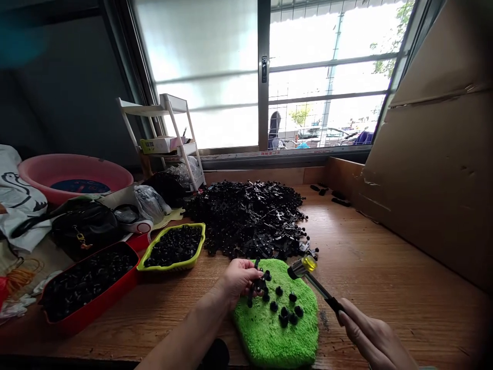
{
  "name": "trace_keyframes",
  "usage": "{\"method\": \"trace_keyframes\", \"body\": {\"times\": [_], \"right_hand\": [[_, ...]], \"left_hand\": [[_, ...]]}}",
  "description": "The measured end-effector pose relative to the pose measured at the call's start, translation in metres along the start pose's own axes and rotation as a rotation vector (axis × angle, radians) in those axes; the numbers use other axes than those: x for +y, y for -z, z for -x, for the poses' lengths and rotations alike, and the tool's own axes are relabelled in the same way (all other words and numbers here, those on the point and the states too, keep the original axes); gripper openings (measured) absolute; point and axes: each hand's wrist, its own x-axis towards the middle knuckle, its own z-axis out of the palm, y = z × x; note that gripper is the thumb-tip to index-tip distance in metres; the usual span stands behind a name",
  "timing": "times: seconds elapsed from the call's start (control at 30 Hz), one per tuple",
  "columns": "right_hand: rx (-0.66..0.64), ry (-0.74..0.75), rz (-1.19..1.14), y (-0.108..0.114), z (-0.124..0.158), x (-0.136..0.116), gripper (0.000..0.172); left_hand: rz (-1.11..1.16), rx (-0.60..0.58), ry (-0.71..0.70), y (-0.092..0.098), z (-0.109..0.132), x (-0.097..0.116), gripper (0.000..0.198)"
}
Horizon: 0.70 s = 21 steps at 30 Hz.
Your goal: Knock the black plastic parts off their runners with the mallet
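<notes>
My left hand [239, 281] pinches a small black plastic part [259, 283] with knobs on it, over the left side of a fluffy green pad [269, 341]. In my right hand [370, 329] is a hammer [308, 268], gripped by its black handle, its head with a yellow end raised above the pad's right edge. Several small round black caps [284, 313] lie loose on the pad. Behind the pad, a large heap of black plastic parts [250, 216] covers the table.
A yellow-green basket [202, 241] and a red bin [96, 303], both full of small black pieces, stand at left. Farther back are a black bag [87, 226], a pink basin [34, 169] and a white shelf [177, 103]. Cardboard [427, 169] walls the right side.
</notes>
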Motion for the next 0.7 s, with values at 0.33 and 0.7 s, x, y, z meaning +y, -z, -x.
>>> {"method": "trace_keyframes", "body": {"times": [0.33,0.7], "right_hand": [[-0.083,0.101,0.057,-0.011,-0.005,0.004,0.039],[0.026,0.233,0.035,0.003,-0.016,-0.034,0.030]], "left_hand": [[-0.024,0.074,0.022,-0.004,-0.004,-0.001,0.015],[-0.011,0.056,0.015,-0.004,-0.004,-0.002,0.012]]}}
